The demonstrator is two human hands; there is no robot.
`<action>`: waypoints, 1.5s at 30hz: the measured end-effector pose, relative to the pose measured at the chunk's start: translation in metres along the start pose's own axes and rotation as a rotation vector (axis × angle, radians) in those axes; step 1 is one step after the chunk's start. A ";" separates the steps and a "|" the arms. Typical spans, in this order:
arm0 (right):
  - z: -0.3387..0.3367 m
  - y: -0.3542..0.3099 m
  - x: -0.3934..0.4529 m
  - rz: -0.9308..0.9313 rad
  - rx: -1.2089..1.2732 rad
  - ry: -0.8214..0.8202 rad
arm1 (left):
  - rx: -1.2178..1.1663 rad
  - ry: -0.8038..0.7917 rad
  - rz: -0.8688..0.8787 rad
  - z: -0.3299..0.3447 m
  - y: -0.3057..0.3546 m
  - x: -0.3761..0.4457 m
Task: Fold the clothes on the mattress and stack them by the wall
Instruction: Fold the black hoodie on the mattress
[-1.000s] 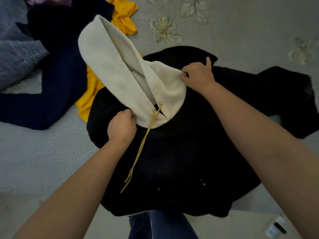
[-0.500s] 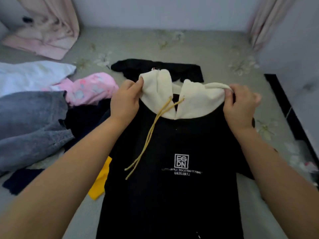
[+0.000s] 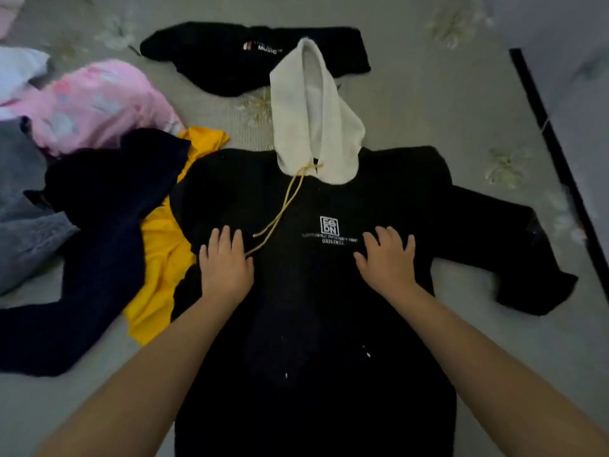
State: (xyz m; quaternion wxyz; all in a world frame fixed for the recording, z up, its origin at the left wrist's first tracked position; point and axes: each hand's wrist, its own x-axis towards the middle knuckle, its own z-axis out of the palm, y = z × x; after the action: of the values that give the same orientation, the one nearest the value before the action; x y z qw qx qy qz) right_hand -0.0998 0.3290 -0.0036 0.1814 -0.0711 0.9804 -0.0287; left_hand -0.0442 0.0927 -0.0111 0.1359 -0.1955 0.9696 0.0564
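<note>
both hands (image 3: 227,265) (image 3: 387,262) flat on black hoodie (image 3: 313,308)

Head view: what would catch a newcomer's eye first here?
A black hoodie lies spread flat in the centre, its cream hood pointing away. The left hand and right hand lie flat on its chest. At left, a yellow garment peeks from a loose pile.

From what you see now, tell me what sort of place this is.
Probably a bedroom: a floral-patterned mattress by a wall, strewn with clothes, with a black hoodie spread flat under both hands.
</note>
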 end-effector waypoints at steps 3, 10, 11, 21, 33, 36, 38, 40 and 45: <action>0.045 -0.012 -0.049 -0.017 0.018 -0.090 | -0.114 -0.039 -0.102 0.029 -0.034 -0.045; 0.093 -0.010 -0.141 0.188 0.118 0.034 | -0.423 -0.171 -0.252 0.057 -0.073 -0.119; 0.096 -0.003 -0.153 0.272 0.154 0.077 | -0.414 -0.202 -0.252 0.061 -0.077 -0.129; 0.127 0.036 -0.250 0.962 0.499 -0.143 | -0.537 -0.335 -0.240 0.084 -0.112 -0.189; 0.108 -0.004 -0.327 0.729 -0.161 -0.359 | 0.280 -0.596 0.130 0.047 -0.131 -0.233; 0.113 -0.022 -0.328 0.712 -0.220 -0.462 | 0.393 -0.629 0.102 0.045 -0.136 -0.237; 0.111 -0.030 -0.321 0.682 -0.220 -0.420 | 0.397 -0.586 0.079 0.045 -0.140 -0.234; 0.106 -0.038 -0.309 0.600 -0.175 -0.329 | 0.353 -0.524 0.142 0.042 -0.144 -0.230; 0.079 -0.074 -0.257 0.245 -0.068 -0.112 | 0.201 -0.368 0.260 0.022 -0.144 -0.200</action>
State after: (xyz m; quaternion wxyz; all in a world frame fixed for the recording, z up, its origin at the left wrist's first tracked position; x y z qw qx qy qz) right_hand 0.1759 0.2924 0.0197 0.2354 0.0417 0.9705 0.0309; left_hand 0.1950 0.0374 0.0164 0.3203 -0.0408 0.9464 0.0113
